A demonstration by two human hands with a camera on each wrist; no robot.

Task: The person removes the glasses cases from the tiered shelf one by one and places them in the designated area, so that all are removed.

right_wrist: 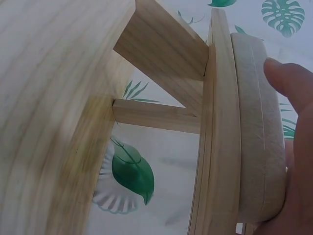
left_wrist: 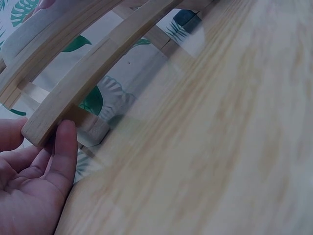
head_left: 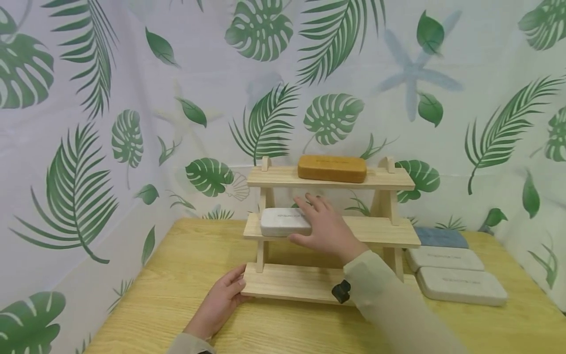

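In the head view a white, oblong hard case [head_left: 283, 222], like a glasses case, lies at the left of the middle tier of a wooden three-tier display stand [head_left: 296, 282]. My right hand [head_left: 325, 227] is over the case's right end, fingers spread and fairly straight, thumb at the front. The right wrist view shows the thumb [right_wrist: 288, 81] beside the pale case [right_wrist: 257, 132]; the other fingers are mostly hidden. My left hand [head_left: 223, 300] grips the left end of the bottom tier, with thumb and fingers around the board end [left_wrist: 41, 129] in the left wrist view.
An orange-brown case [head_left: 331, 168] sits on the top tier. Right of the stand, two off-white cases [head_left: 462, 286] and a blue one [head_left: 442, 238] lie on the wooden table [head_left: 159, 295]. A leaf-printed cloth [head_left: 199, 73] hangs behind. A small black object [head_left: 341, 291] is below the right sleeve.
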